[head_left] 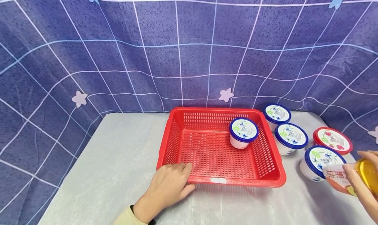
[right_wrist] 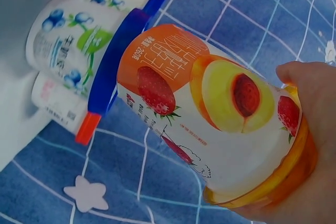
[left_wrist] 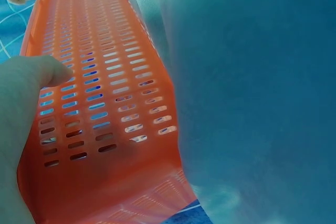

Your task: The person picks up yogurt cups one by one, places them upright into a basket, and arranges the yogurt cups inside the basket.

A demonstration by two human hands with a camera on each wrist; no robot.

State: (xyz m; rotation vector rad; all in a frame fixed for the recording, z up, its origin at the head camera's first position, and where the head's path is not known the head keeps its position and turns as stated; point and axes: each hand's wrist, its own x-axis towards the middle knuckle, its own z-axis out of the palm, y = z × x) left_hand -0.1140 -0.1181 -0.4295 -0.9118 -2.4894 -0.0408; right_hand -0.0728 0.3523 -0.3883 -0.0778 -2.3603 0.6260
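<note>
At the front left corner of the red plastic basket [head_left: 217, 110], my left hand [head_left: 169, 185] grips the rim, with the fingers over it and the thumb [left_wrist: 55, 72] against the outer wall. Inside the basket, a blue-lidded yogurt cup [head_left: 243, 130] stands upright at the back right. My right hand [head_left: 359, 189] holds a yogurt bottle [right_wrist: 210, 114] by its amber-yellow end. The bottle is tilted and printed with strawberries and a cut peach. In the head view it overlaps the nearest blue-lidded cup [head_left: 324, 161] on the table.
Right of the basket stand two more blue-lidded yogurt cups [head_left: 290, 136] and a red-lidded cup [head_left: 333, 140]. The grey-white tabletop [head_left: 118, 152] extends left and in front of the basket. A blue gridded cloth [head_left: 195, 60] with star shapes hangs behind the table.
</note>
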